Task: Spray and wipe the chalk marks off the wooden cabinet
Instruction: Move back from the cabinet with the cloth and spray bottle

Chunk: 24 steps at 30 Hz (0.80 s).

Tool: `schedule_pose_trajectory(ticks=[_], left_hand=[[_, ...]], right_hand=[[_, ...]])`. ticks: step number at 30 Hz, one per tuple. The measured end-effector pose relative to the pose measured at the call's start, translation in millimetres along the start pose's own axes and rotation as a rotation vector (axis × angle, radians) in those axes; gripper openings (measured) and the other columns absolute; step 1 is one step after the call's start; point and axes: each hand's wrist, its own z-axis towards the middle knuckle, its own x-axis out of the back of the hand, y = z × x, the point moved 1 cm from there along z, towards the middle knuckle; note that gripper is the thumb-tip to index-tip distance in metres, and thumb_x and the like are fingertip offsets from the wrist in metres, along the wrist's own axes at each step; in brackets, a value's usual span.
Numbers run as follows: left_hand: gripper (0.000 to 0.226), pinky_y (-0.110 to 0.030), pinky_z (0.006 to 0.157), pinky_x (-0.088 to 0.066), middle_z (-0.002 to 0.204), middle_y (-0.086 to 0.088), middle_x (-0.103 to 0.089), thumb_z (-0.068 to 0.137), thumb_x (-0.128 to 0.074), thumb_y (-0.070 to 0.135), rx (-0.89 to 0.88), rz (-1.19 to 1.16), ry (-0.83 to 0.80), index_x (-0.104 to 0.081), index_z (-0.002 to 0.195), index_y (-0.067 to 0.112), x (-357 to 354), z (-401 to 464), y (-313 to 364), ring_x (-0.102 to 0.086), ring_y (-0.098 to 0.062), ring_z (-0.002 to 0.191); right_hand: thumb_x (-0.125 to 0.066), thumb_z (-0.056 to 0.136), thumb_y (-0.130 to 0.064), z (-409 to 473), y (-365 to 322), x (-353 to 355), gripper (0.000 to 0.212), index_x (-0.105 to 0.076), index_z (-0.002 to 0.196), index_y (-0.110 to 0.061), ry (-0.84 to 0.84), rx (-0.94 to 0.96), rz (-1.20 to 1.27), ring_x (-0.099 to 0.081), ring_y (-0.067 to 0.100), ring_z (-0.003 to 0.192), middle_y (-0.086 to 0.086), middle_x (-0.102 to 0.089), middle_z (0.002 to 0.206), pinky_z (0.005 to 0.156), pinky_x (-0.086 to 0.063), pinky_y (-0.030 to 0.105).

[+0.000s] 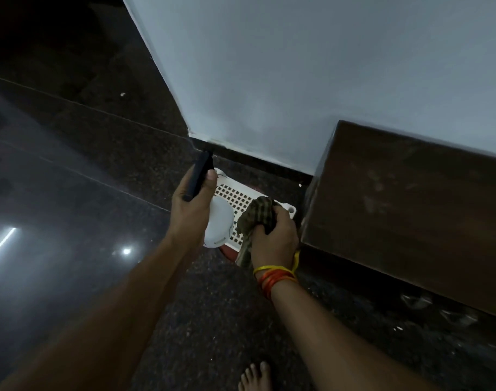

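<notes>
Left hand wraps the spray bottle — black nozzle up, white body below. Right hand bunches the green cloth, just left of the wooden cabinet — faint chalk marks on its front face.

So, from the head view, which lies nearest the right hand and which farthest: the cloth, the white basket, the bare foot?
1. Cloth: gripped in the right hand.
2. White basket: just beyond, on the floor.
3. Bare foot: farthest, at the bottom edge.
</notes>
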Motion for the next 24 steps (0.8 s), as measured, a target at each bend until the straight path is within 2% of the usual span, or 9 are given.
schedule_pose_trajectory(ticks=[3,6,10,13,16,20,24], left_hand=[[0.024,-0.023,0.054,-0.054,0.067,0.008,-0.072,0.097,-0.054,0.021,0.052,-0.006,-0.048,-0.059,0.118,0.009,10,31,-10,-0.068,-0.004,0.063],[0.015,-0.023,0.057,-0.056,0.071,0.008,-0.075,0.095,-0.058,0.019,0.104,-0.026,-0.089,-0.064,0.109,0.018,16,58,-22,-0.071,-0.006,0.067],[0.010,-0.021,0.058,-0.055,0.071,0.009,-0.074,0.095,-0.058,0.019,0.133,-0.005,-0.143,-0.066,0.097,0.023,18,85,-39,-0.070,-0.004,0.068],[0.013,-0.020,0.063,-0.055,0.078,0.007,-0.071,0.093,-0.059,0.026,0.121,0.035,-0.148,-0.068,0.102,0.022,18,101,-53,-0.067,-0.003,0.073],[0.016,-0.018,0.067,-0.053,0.089,-0.001,-0.064,0.093,-0.060,0.028,0.120,0.045,-0.148,-0.068,0.106,0.024,17,113,-67,-0.062,-0.002,0.078],[0.023,-0.025,0.068,-0.054,0.093,-0.012,-0.063,0.091,-0.062,0.028,0.112,0.024,-0.138,-0.067,0.112,0.018,14,122,-81,-0.061,-0.015,0.081],[0.044,-0.052,0.090,-0.055,0.112,-0.022,-0.067,0.084,-0.068,0.043,0.099,0.060,-0.122,-0.064,0.121,0.019,18,127,-95,-0.065,-0.037,0.103]], right_hand=[[-0.057,0.080,0.000,22,-2,-26,0.039,-0.061,0.118,-0.009,0.048,-0.069,0.000,-0.056,0.023,0.107,0.011,-0.062,0.114,0.081,-0.028,0.006],[-0.054,0.083,0.001,43,2,-48,0.036,-0.060,0.118,-0.007,0.102,-0.126,-0.024,-0.056,0.026,0.106,0.013,-0.061,0.114,0.078,-0.026,0.005],[-0.053,0.085,0.001,63,15,-72,0.036,-0.059,0.121,-0.004,0.104,-0.203,-0.071,-0.055,0.028,0.110,0.017,-0.061,0.118,0.087,-0.035,0.018],[-0.053,0.086,0.001,73,24,-84,0.036,-0.059,0.121,-0.005,0.101,-0.244,-0.104,-0.053,0.029,0.114,0.017,-0.060,0.121,0.092,-0.037,0.026],[-0.053,0.087,-0.001,83,32,-93,0.036,-0.058,0.123,-0.005,0.073,-0.278,-0.147,-0.050,0.030,0.118,0.018,-0.056,0.125,0.095,-0.034,0.027],[-0.054,0.087,-0.001,91,43,-103,0.036,-0.058,0.123,-0.004,0.044,-0.282,-0.204,-0.048,0.030,0.119,0.019,-0.054,0.127,0.097,-0.033,0.026],[-0.053,0.088,0.000,93,50,-108,0.034,-0.059,0.121,-0.005,0.006,-0.269,-0.246,-0.049,0.028,0.118,0.018,-0.054,0.127,0.090,-0.029,0.020]])
